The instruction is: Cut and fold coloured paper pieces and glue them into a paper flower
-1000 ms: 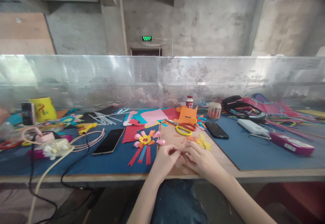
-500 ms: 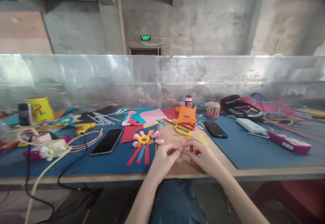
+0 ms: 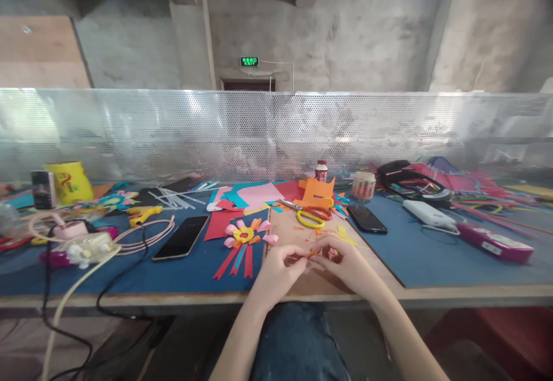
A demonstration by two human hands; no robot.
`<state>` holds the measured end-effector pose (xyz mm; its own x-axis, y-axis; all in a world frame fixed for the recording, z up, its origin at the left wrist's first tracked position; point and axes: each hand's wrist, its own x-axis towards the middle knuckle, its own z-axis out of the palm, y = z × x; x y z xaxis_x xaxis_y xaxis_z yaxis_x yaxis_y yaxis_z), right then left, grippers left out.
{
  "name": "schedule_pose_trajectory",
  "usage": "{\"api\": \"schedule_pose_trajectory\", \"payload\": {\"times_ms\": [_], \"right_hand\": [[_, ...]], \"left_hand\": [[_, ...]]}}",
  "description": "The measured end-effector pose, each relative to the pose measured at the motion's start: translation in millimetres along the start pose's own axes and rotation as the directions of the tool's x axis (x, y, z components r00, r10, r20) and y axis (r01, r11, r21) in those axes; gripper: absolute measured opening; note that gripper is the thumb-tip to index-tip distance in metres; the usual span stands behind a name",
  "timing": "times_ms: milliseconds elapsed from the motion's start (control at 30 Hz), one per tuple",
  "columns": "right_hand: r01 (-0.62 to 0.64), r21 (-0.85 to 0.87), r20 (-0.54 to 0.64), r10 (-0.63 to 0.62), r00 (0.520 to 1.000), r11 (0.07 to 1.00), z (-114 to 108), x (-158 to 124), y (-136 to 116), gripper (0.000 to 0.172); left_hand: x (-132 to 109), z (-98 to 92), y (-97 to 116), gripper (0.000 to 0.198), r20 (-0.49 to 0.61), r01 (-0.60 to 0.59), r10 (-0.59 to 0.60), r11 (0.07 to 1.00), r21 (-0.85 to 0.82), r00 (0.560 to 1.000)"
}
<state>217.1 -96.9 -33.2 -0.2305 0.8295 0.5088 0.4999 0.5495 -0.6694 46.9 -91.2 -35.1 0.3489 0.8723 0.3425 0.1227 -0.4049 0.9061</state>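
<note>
Over the brown board (image 3: 298, 289) my left hand (image 3: 288, 264) and my right hand (image 3: 336, 257) meet fingertip to fingertip. Both pinch a small orange paper strip (image 3: 311, 255), mostly hidden by the fingers. Left of my hands lies a paper flower (image 3: 243, 235) with a yellow middle, pink and orange petals, and red and blue ribbon tails. Beyond the fingers, scissors (image 3: 311, 218) with yellow and orange handles rest on the board near a cut orange paper sheet (image 3: 317, 192). Small orange and yellow scraps (image 3: 343, 234) are scattered around there.
A dark phone (image 3: 181, 237) lies to the left, another phone (image 3: 367, 219) to the right. Farther left are a power strip (image 3: 88, 248) with cables and a yellow glue gun (image 3: 143, 215). A jar (image 3: 363, 186), a small bottle (image 3: 321, 170) and a purple box (image 3: 495, 242) stand or lie rightward.
My fingertips have shifted slightly, and more of the orange strip shows between them. Both hands stay together over the board. The view has moved a little.
</note>
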Motion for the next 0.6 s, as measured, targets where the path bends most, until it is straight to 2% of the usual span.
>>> {"api": "schedule_pose_trajectory", "payload": {"times_ms": [267,600], "right_hand": [[-0.012,0.03,0.021,0.011,1.0,0.999,-1.7,0.6,-2.1,0.005],[-0.049,0.047,0.016,0.049,0.999,0.998,-1.9,-0.1,1.0,0.011]], "left_hand": [[-1.2,-0.5,-4.4,0.025,0.036,-0.019,0.019,1.0,0.003,0.999],[-2.7,-1.3,-0.5,0.023,0.06,-0.048,0.044,0.996,0.069,0.997]]}}
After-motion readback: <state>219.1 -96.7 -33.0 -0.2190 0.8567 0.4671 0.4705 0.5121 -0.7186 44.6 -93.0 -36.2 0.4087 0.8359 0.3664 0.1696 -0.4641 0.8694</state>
